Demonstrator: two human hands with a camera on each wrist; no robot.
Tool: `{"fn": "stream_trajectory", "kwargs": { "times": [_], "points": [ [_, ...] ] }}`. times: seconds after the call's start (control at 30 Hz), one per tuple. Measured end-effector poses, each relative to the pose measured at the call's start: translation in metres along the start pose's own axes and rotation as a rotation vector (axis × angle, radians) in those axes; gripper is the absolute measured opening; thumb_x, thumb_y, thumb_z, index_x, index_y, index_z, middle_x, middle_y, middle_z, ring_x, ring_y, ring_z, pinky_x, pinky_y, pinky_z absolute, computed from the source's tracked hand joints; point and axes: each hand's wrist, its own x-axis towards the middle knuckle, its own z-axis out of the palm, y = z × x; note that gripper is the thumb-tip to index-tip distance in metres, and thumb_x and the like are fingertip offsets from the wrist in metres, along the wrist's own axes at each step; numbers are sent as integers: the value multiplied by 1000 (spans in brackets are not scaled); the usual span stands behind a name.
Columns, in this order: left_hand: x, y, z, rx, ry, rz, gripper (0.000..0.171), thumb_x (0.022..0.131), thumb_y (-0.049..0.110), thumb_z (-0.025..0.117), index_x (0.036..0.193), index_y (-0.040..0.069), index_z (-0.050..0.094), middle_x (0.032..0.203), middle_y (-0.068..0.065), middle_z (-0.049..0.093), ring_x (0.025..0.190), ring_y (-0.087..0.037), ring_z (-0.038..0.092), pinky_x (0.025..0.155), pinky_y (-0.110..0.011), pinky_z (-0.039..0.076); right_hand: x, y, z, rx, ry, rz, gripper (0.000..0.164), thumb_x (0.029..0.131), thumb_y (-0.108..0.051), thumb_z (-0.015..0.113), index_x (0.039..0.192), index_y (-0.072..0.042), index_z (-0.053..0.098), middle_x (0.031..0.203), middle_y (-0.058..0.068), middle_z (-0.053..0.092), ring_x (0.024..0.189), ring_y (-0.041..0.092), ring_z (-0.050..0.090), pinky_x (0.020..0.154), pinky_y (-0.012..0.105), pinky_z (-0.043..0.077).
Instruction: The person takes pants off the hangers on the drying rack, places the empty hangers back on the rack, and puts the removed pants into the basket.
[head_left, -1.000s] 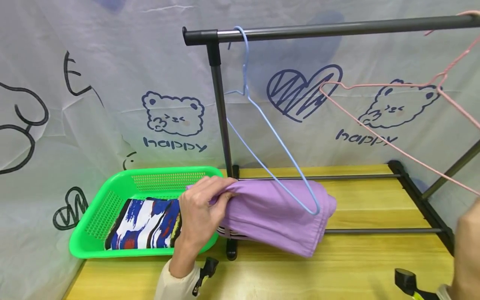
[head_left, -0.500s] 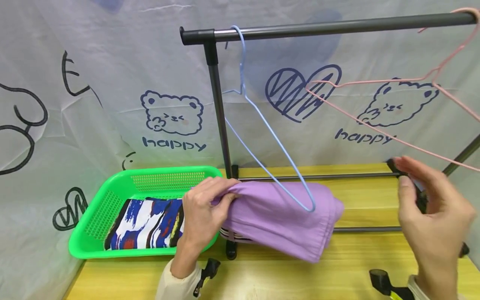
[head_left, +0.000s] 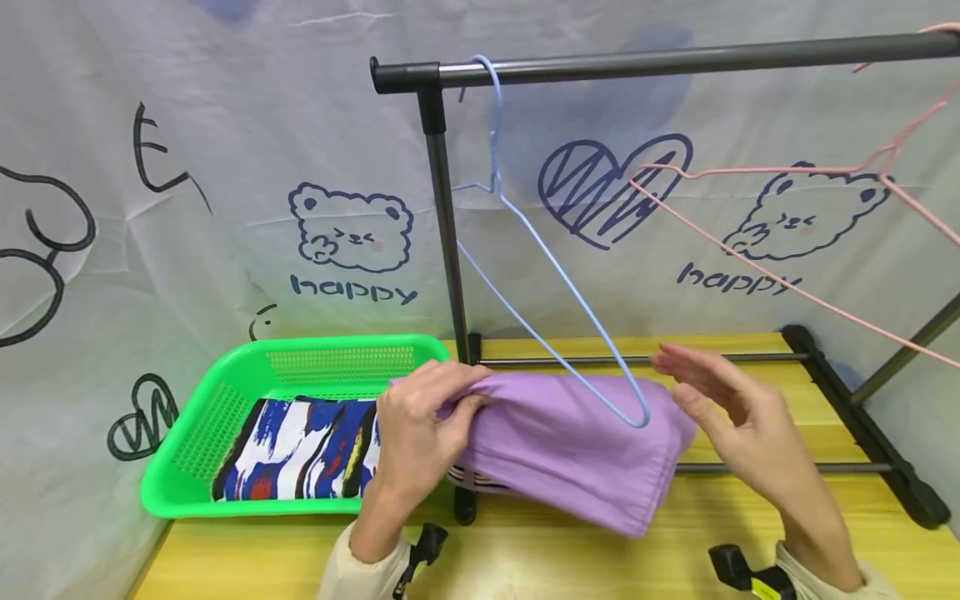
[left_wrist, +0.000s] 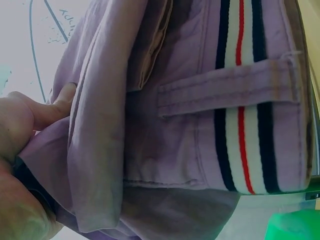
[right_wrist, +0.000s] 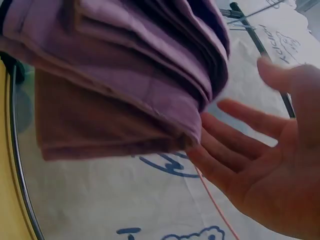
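Folded purple pants hang in the air in front of the rack's left post. Their belt loop and a navy, white and red striped band show in the left wrist view. My left hand pinches the pants' left upper edge between thumb and fingers. At the other end, my right hand is spread with fingers and thumb apart, its fingertips right at the folded edge. A light blue hanger hangs from the rail, its lower corner overlapping the pants in the head view.
A green basket at the left holds a folded blue, white and black patterned cloth. The black rack stands on a yellow wooden table. A pink hanger hangs further right. A printed curtain is behind.
My right hand has come in from the right edge, moving left to the pants' right end. My left hand keeps its pinch, and the pants have shifted slightly right and down.
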Motion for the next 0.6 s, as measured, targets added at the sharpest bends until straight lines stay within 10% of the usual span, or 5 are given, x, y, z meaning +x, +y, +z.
{"fn": "stream_trajectory", "kwargs": {
  "times": [0.33, 0.6],
  "points": [
    [-2, 3, 2, 4, -23, 13, 16, 79, 8, 85, 94, 13, 80, 89, 1, 77, 74, -15, 69, 63, -30, 56, -1, -6, 16, -210, -126, -27, 70, 76, -18, 93, 138, -27, 63, 130, -7, 67, 115, 12, 63, 98, 12, 43],
    [-1, 4, 3, -25, -36, 22, 14, 81, 8, 84, 94, 13, 80, 90, 1, 77, 76, -15, 70, 66, -30, 56, -3, -5, 23, -328, -242, -32, 77, 73, -45, 92, 141, -25, 62, 127, -11, 68, 108, 12, 65, 91, 32, 53]
  ]
}}
